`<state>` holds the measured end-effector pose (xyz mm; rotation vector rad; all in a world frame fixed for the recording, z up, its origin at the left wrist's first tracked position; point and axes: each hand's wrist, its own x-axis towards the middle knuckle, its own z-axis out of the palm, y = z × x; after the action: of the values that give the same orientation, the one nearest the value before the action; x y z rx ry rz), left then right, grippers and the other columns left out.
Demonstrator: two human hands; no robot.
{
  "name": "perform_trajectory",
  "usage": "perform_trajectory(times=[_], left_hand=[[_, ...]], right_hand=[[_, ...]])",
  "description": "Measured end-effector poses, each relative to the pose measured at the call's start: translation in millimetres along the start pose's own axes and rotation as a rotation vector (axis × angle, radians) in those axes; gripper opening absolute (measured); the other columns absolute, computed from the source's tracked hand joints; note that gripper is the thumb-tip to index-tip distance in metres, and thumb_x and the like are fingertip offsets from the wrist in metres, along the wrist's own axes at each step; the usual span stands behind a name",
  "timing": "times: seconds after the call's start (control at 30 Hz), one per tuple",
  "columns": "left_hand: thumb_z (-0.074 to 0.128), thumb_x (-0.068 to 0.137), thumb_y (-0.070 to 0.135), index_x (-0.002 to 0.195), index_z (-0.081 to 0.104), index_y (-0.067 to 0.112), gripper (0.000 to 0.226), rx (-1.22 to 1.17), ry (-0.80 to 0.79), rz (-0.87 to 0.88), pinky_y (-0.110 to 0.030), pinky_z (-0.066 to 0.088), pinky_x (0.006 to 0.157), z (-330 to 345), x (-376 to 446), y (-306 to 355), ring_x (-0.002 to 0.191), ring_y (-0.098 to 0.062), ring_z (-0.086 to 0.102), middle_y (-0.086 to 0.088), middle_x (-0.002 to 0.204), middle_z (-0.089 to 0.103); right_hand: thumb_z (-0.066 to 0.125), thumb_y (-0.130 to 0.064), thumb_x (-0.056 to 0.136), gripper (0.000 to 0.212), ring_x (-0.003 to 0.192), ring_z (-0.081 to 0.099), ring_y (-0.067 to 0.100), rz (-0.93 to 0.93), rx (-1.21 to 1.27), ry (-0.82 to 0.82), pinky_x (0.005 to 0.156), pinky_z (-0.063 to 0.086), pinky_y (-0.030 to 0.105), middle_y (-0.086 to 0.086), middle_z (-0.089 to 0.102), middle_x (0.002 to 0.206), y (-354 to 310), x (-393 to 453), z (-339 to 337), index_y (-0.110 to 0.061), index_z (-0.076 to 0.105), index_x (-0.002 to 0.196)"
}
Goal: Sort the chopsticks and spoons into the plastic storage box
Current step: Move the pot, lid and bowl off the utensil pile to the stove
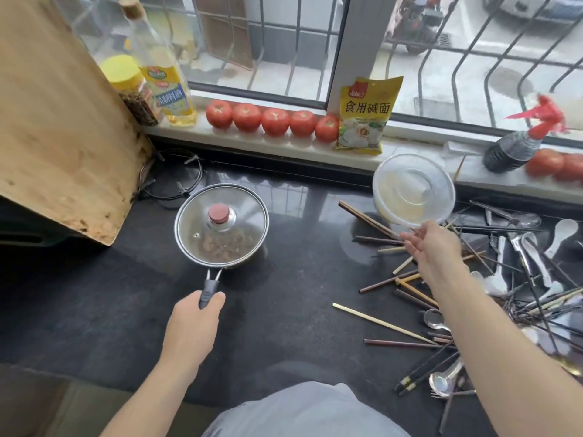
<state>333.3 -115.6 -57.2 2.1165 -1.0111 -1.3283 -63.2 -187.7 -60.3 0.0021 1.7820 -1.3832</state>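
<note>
A pale grey garment (303, 411) is showing nearest the lens, with both bare forearms reaching out from it over the dark countertop (94, 294). Between the two hands a broad bare strip of counter is lying open, running from the near edge up to the window sill (284, 146).

The left hand (192, 326) is stretching forward with its fingers curling round the black handle of a small saucepan (220, 225), which is sitting just beyond the knuckles under a glass lid with a reddish knob. Farther out and to the left of that hand a large wooden board (60, 127) is leaning in, closing off that side, with a wire trivet (173, 175) lying at its foot.

The right hand (432, 247) is reaching out higher, thumb and fingers pinching the near rim of a clear round plastic lid (413, 190), which is tilting upward above the counter. Directly under and around this hand, chopsticks (385, 324) in dark and pale wood are lying scattered and crossing each other; spoons (437, 320), metal and white, are mixing among them to the right of the wrist and forearm, crowding that side to the frame edge. I cannot tell where the storage box itself is.

Beyond both hands, on the sill, a row of tomatoes (274, 121), a yellow packet (366, 115), an oil bottle (164, 74), a yellow-capped jar (132, 89) and a dark spray bottle (517, 146) are standing.
</note>
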Motion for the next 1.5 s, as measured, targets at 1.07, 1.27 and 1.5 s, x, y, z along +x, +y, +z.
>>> perform_trajectory(times=[1.07, 1.27, 1.5], left_hand=[[0.06, 0.094, 0.039, 0.068, 0.059, 0.009, 0.039, 0.258, 0.406, 0.202, -0.041, 0.041, 0.066, -115.2, 182.6, 66.9, 0.073, -0.037, 0.054, -0.012, 0.069, 0.059], [0.061, 0.097, 0.03, 0.068, 0.057, 0.005, 0.038, 0.267, 0.366, 0.2, -0.039, 0.037, 0.065, -107.6, 199.2, 70.1, 0.074, -0.036, 0.053, -0.012, 0.067, 0.053], [0.055, 0.102, 0.034, 0.087, 0.063, 0.0, 0.038, 0.394, 0.325, 0.236, -0.043, 0.041, 0.077, -113.5, 209.3, 64.3, 0.087, -0.042, 0.056, -0.025, 0.09, 0.063]], right_hand=[[0.048, -0.017, 0.107, 0.03, 0.103, 0.067, 0.029, 0.404, -0.163, -0.277, 0.087, 0.055, 0.04, 0.015, 0.065, 0.117, 129.0, -98.9, 77.5, -0.007, 0.05, 0.135], [0.049, -0.017, 0.106, 0.025, 0.103, 0.068, 0.029, 0.401, -0.161, -0.272, 0.086, 0.056, 0.04, 0.015, 0.066, 0.118, 129.7, -97.6, 78.4, -0.009, 0.053, 0.129], [0.051, -0.017, 0.106, 0.017, 0.103, 0.069, 0.028, 0.395, -0.167, -0.256, 0.093, 0.057, 0.042, 0.013, 0.067, 0.117, 128.7, -99.3, 77.6, -0.012, 0.055, 0.121]])
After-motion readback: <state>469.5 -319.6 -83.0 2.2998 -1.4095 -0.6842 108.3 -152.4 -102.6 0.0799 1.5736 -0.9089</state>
